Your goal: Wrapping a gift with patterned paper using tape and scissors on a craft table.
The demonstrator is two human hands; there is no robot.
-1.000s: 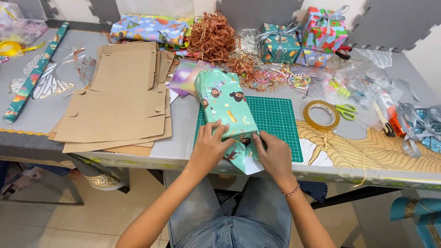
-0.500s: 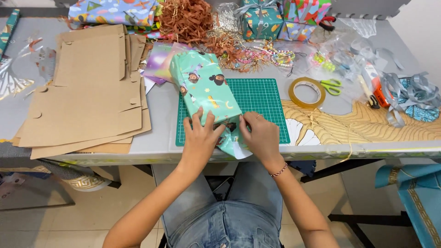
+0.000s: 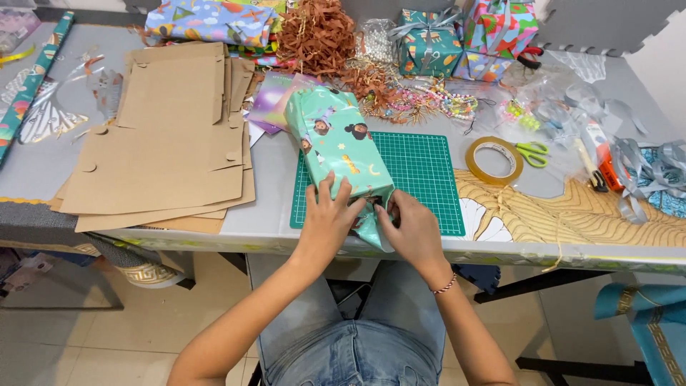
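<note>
Wrapping in hand: a box in teal patterned paper (image 3: 341, 150) is laid slantwise across the green cutting mat (image 3: 421, 175), its near end at the table edge, its far end off the mat's far left corner.
Left hand (image 3: 330, 214): is laid on the near left side of the box, fingers spread and curled over the paper, pressing it down; nothing else is held.
Right hand (image 3: 409, 225): is set at the near end of the box, fingertips pinched on the loose paper flap there; a thin bead bracelet is worn at the wrist.
Flap: a fold of teal paper is seen hanging past the table edge between the two hands; how it is creased cannot be told.
Cutting mat: is placed on the grey table (image 3: 275, 189), near the front edge.
Tape roll (image 3: 494, 160): is laid flat just right of the mat, apart from it.
Scissors (image 3: 530, 151): green-handled, touching or just beside the tape roll on its right.
Cardboard sheets (image 3: 161, 143): flat brown die-cut blanks are stacked left of the mat, well apart from the hands.
Shredded brown paper (image 3: 316, 32): is heaped at the far side of the table.
Wrapped gifts (image 3: 464, 36): several are grouped at the far right, with ribbon on top.
Beads (image 3: 436, 100): coloured strands are scattered beyond the mat.
</note>
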